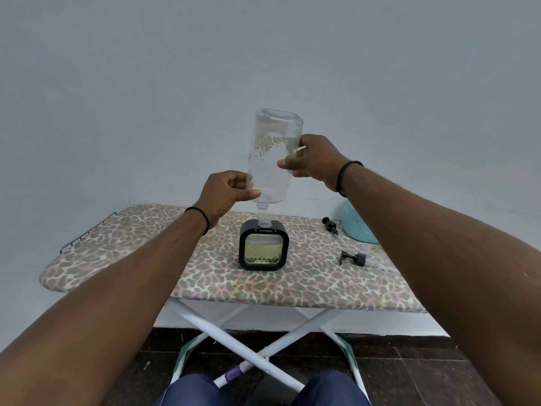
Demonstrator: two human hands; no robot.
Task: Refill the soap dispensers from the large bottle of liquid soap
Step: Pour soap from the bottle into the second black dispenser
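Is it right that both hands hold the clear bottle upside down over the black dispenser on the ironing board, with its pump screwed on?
Not quite. The head view shows the left hand and right hand holding the clear bottle inverted over the black dispenser, but the dispenser's neck is open; two black pumps lie loose on the ironing board.

Large clear bottle (273, 155) held upside down and slightly tilted, mouth just above the open neck of a black square dispenser (264, 248) partly filled with yellowish soap. Left hand (224, 194) gripping near the bottle's shoulder, right hand (314, 161) gripping its middle. Two black pump heads (352, 258) lying on the leopard-print ironing board (146, 259), beside a teal basket (358, 227).
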